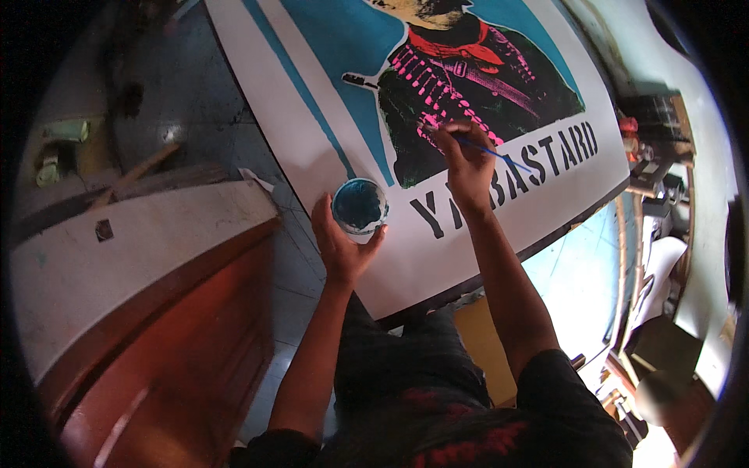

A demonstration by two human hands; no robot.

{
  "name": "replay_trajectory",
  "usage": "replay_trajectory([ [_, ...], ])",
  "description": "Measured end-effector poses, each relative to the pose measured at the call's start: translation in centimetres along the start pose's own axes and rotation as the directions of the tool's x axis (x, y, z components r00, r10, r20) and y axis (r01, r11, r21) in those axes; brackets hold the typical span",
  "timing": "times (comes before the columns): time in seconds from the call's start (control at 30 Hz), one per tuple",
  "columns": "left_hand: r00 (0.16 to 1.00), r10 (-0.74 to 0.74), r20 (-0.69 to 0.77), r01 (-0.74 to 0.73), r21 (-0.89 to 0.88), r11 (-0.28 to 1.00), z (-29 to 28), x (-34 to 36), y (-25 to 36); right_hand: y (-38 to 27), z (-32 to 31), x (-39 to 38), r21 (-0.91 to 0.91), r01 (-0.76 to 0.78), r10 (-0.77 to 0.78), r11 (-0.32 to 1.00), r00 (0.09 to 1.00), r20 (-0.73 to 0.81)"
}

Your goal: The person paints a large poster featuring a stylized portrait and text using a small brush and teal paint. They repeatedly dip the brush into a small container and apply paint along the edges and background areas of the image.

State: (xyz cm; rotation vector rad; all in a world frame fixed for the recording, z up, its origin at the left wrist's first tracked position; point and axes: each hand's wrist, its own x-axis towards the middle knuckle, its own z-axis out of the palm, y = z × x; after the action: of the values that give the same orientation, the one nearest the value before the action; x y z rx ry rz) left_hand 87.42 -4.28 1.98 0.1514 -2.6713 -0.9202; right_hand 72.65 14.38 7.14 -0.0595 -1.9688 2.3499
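Note:
A large white sheet bears a painted figure in black, pink and red on teal, with black stencilled lettering beneath. My left hand is closed round a small round cup with dark teal paint inside, held at the sheet's lower left beside a teal stripe. My right hand pinches a thin blue-handled brush over the lower pink part of the figure; the brush's tip is too small to make out clearly, and whether it touches the surface I cannot tell.
At the left stands a wooden cabinet with a pale counter top, a wooden stick beyond it. Pale floor tiles show between cabinet and sheet. Shelving with assorted items lines the wall at the right.

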Motion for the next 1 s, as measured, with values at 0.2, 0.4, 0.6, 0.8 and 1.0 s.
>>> replay_trajectory([
  [0.2,0.998,-0.001,0.062,0.016,-0.238,0.971,-3.1,3.7,-0.9,-1.4,-0.9,-4.0,-0.047,-0.028,0.018,0.998,0.980,-0.200],
  [0.4,0.960,0.270,0.072,-0.261,-0.122,0.958,-4.4,18.6,-8.6,-0.4,3.7,-5.6,-0.477,0.084,-0.240,0.875,0.931,-0.276],
  [0.6,0.937,0.325,0.130,-0.297,-0.201,0.934,-1.6,24.3,-11.2,2.7,7.9,-5.5,-0.693,0.206,-0.474,0.691,0.853,-0.218],
  [0.8,0.952,0.279,0.129,-0.240,-0.257,0.936,-0.5,24.4,-12.6,4.8,9.0,-5.2,-0.733,0.238,-0.500,0.637,0.851,-0.158],
  [1.0,0.945,0.270,0.184,-0.237,-0.181,0.954,-1.0,24.6,-12.2,4.9,9.8,-4.6,-0.713,0.204,-0.496,0.671,0.838,-0.227],
])
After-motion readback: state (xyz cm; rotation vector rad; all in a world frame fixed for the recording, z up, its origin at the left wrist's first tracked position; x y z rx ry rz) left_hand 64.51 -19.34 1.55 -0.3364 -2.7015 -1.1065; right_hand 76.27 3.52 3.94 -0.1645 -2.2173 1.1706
